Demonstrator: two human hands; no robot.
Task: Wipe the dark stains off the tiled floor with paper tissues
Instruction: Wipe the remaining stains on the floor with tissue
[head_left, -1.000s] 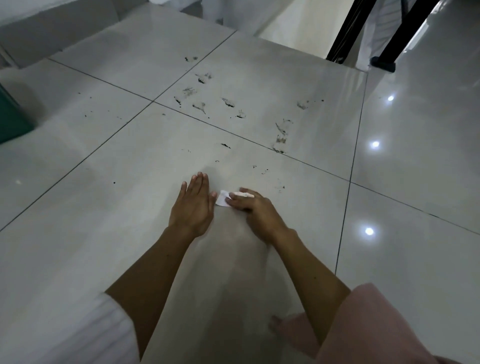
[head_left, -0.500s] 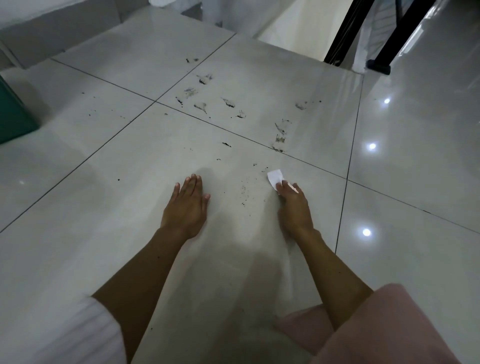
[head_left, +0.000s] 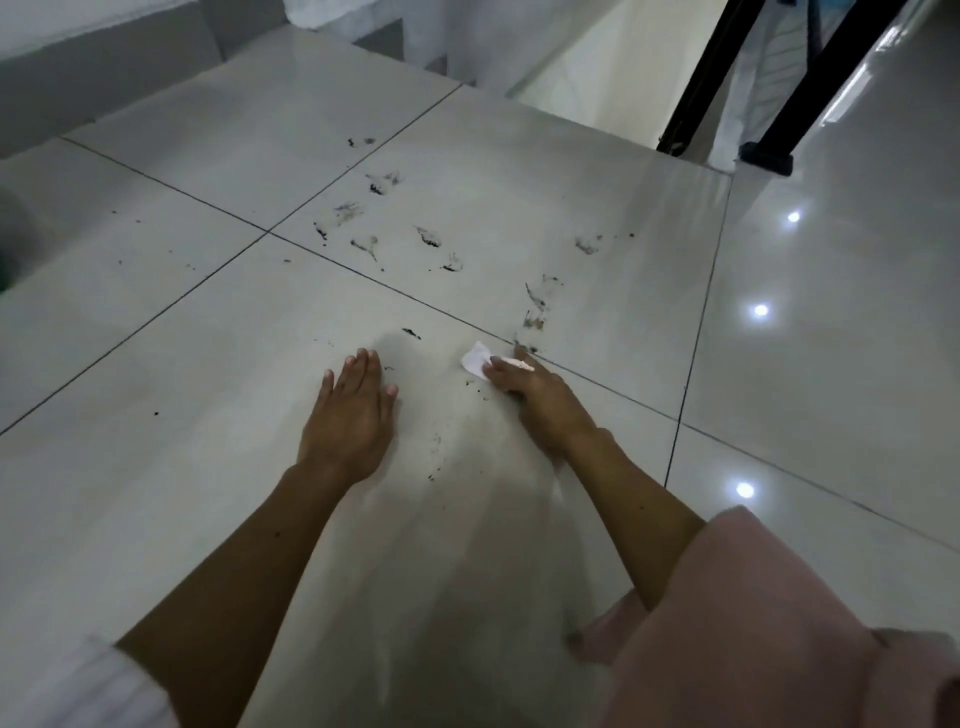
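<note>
A white paper tissue (head_left: 475, 359) lies pressed to the glossy tiled floor (head_left: 156, 493) under the fingers of the right hand (head_left: 540, 400), just short of a grout line and the nearest dark stains (head_left: 532, 322). More smudges (head_left: 431, 236) scatter across the tile beyond. The left hand (head_left: 350, 415) rests open and flat on the floor, palm down, near the right but apart from the tissue. A pink garment (head_left: 753, 623) fills the lower right; black metal posts (head_left: 779, 88) stand at the far edge
</note>
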